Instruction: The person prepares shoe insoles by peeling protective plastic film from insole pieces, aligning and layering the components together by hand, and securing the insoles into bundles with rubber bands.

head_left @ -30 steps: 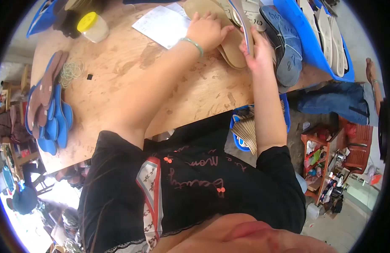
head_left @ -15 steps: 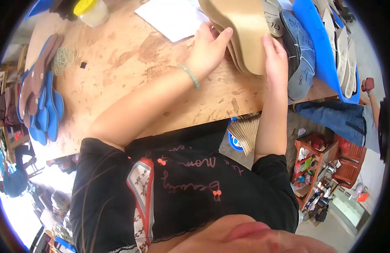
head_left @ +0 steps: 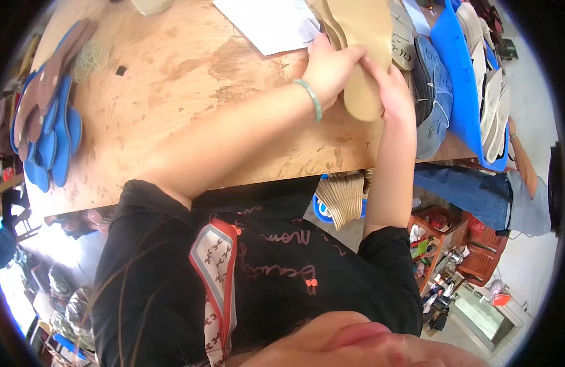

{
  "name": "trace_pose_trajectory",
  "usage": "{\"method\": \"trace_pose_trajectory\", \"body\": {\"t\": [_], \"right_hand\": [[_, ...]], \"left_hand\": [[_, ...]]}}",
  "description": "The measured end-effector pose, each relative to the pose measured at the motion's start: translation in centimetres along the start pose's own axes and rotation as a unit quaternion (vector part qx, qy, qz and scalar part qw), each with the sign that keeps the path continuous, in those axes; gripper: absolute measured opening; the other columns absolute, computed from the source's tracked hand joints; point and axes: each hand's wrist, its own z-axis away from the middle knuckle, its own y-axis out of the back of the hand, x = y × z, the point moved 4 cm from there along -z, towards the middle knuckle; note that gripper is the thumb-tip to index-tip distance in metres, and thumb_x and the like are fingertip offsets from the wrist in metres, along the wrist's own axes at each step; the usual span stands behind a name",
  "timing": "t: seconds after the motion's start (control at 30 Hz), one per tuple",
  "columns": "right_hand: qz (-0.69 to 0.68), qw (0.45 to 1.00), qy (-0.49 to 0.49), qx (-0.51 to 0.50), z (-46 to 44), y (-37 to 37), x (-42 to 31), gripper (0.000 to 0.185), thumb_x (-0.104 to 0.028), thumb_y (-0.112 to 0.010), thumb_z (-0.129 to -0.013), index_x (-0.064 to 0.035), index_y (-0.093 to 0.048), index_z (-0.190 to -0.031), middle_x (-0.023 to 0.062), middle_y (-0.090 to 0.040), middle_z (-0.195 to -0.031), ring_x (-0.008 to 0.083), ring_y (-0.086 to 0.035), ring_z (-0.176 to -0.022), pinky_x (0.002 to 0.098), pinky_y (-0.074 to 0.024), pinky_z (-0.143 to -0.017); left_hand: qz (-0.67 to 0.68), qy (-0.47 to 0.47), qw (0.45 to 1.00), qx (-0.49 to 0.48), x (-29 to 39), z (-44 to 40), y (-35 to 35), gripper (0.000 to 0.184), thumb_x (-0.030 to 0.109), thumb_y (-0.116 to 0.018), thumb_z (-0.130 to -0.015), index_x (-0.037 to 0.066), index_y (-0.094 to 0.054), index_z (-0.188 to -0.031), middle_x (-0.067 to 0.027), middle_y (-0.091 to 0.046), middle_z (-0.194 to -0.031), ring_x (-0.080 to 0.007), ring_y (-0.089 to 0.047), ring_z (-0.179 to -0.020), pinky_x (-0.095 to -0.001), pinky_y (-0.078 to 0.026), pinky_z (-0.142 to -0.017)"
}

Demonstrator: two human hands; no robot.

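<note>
Tan insoles point(head_left: 363, 92), stacked together, are held upright between my two hands above the table's far side. My left hand point(head_left: 332, 66), with a green bangle at its wrist, grips their left edge, its thumb reaching across the front. On the right edge, my right hand point(head_left: 395, 95) is closed round the same insoles, its fingers close to the left thumb. Just right of it lie blue-grey insoles point(head_left: 440, 92) with handwritten marks, next to black ones. A light marked insole point(head_left: 403, 46) is behind my right hand. White paper point(head_left: 267, 24) lies left of the held insoles.
Blue and brown insoles point(head_left: 62, 131) lie on the table's left, near rubber bands point(head_left: 93, 60) and a small black square point(head_left: 120, 71). A blue bin point(head_left: 457, 79) of insoles stands right. Below the edge is a container of tan insoles point(head_left: 340, 199). Another person point(head_left: 472, 186) stands right.
The tan insoles have turned more upright and narrow toward me. My hands have come closer together, the left moving right. The view has shifted, so the yellow lid is out of sight.
</note>
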Motion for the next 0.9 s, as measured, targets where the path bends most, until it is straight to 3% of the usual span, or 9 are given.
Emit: {"method": "trace_pose_trajectory", "body": {"t": [0.2, 0.3, 0.33, 0.47, 0.57, 0.7, 0.77, 0.83, 0.9], "right_hand": [[0.008, 0.995, 0.095, 0.037, 6.2, -3.0, -1.9, 0.055, -0.012, -0.073, -0.085, 0.0020, -0.045, -0.130, 0.0125, -0.060, -0.119, 0.0197, -0.060, -0.106, 0.0323, -0.0496, -0.090], [0.034, 0.982, 0.187, -0.006, 7.6, -5.5, -1.8, 0.056, -0.010, -0.071, -0.086, 0.0009, -0.041, -0.132, 0.0134, -0.055, -0.124, 0.0196, -0.058, -0.110, 0.0313, -0.0500, -0.089], [0.027, 0.986, 0.164, -0.029, 8.0, -6.7, -1.8, 0.058, -0.009, -0.069, -0.087, 0.0000, -0.037, -0.134, 0.0136, -0.052, -0.126, 0.0200, -0.055, -0.113, 0.0319, -0.0491, -0.091], [-0.036, 0.986, 0.144, -0.078, 10.1, -13.0, -3.0, 0.062, -0.011, -0.070, -0.087, 0.0006, -0.035, -0.136, 0.0130, -0.051, -0.126, 0.0223, -0.056, -0.112, 0.0318, -0.0471, -0.093], [0.096, 0.947, 0.259, -0.166, 9.5, -17.7, -3.0, 0.059, -0.018, -0.068, -0.089, 0.0014, -0.036, -0.135, 0.0128, -0.051, -0.124, 0.0225, -0.056, -0.111, 0.0296, -0.0486, -0.090], [0.110, 0.959, 0.212, -0.154, 4.5, -23.4, -5.1, 0.037, -0.023, -0.063, -0.092, -0.0014, -0.054, -0.122, 0.0058, -0.054, -0.104, 0.0148, -0.053, -0.092, 0.0298, -0.0471, -0.083], [0.204, 0.933, 0.236, -0.180, 1.6, -27.7, -5.3, 0.027, -0.018, -0.058, -0.094, -0.0037, -0.060, -0.117, 0.0051, -0.059, -0.104, 0.0120, -0.054, -0.100, 0.0277, -0.0461, -0.082], [0.283, 0.895, 0.249, -0.240, -2.3, -32.2, -2.4, 0.026, -0.018, -0.063, -0.090, -0.0022, -0.062, -0.111, 0.0057, -0.055, -0.101, 0.0148, -0.055, -0.084, 0.0282, -0.0491, -0.076], [0.292, 0.819, 0.415, -0.267, -4.4, -37.9, -1.4, 0.021, -0.017, -0.064, -0.089, -0.0034, -0.064, -0.105, 0.0084, -0.056, -0.103, 0.0191, -0.059, -0.090, 0.0314, -0.0498, -0.080]], "left_hand": [[0.086, 0.017, 0.982, -0.168, 5.7, 5.4, -0.4, 0.058, 0.015, -0.070, -0.085, -0.006, -0.040, -0.130, -0.0161, -0.059, -0.118, -0.0223, -0.059, -0.108, -0.0346, -0.051, -0.091], [0.041, -0.038, 0.990, -0.131, 5.9, 7.4, 1.8, 0.061, 0.016, -0.070, -0.086, -0.005, -0.037, -0.133, -0.0153, -0.056, -0.123, -0.0213, -0.057, -0.112, -0.0335, -0.048, -0.095], [-0.001, -0.033, 0.994, -0.108, 6.6, 8.4, 3.1, 0.065, 0.015, -0.072, -0.086, -0.004, -0.035, -0.135, -0.0153, -0.053, -0.128, -0.0206, -0.054, -0.115, -0.0326, -0.045, -0.098], [0.075, 0.009, 0.993, -0.093, 10.1, 11.2, 9.2, 0.064, 0.012, -0.072, -0.085, -0.002, -0.037, -0.136, -0.0134, -0.054, -0.128, -0.0219, -0.055, -0.116, -0.0337, -0.046, -0.099], [0.145, 0.034, 0.988, -0.047, 14.4, 12.8, 14.6, 0.054, 0.010, -0.071, -0.085, -0.001, -0.045, -0.131, -0.0111, -0.060, -0.120, -0.0212, -0.060, -0.109, -0.0342, -0.050, -0.095], [0.013, -0.074, 0.996, 0.049, 21.3, 12.4, 24.6, 0.044, 0.014, -0.074, -0.082, -0.001, -0.054, -0.118, -0.0111, -0.065, -0.110, -0.0200, -0.065, -0.098, -0.0335, -0.055, -0.083], [0.067, -0.173, 0.982, 0.019, 24.0, 11.5, 28.5, 0.037, 0.014, -0.072, -0.084, -0.001, -0.057, -0.114, -0.0114, -0.067, -0.103, -0.0208, -0.067, -0.090, -0.0327, -0.056, -0.077], [0.117, -0.203, 0.968, 0.089, 24.4, 10.9, 32.7, 0.032, 0.019, -0.061, -0.091, 0.001, -0.058, -0.117, -0.0077, -0.066, -0.109, -0.0177, -0.066, -0.095, -0.0307, -0.054, -0.081], [0.182, -0.267, 0.939, 0.121, 26.0, 12.6, 30.8, 0.035, 0.022, -0.058, -0.096, 0.003, -0.054, -0.125, -0.0078, -0.063, -0.108, -0.0175, -0.062, -0.097, -0.0331, -0.051, -0.087]]}}
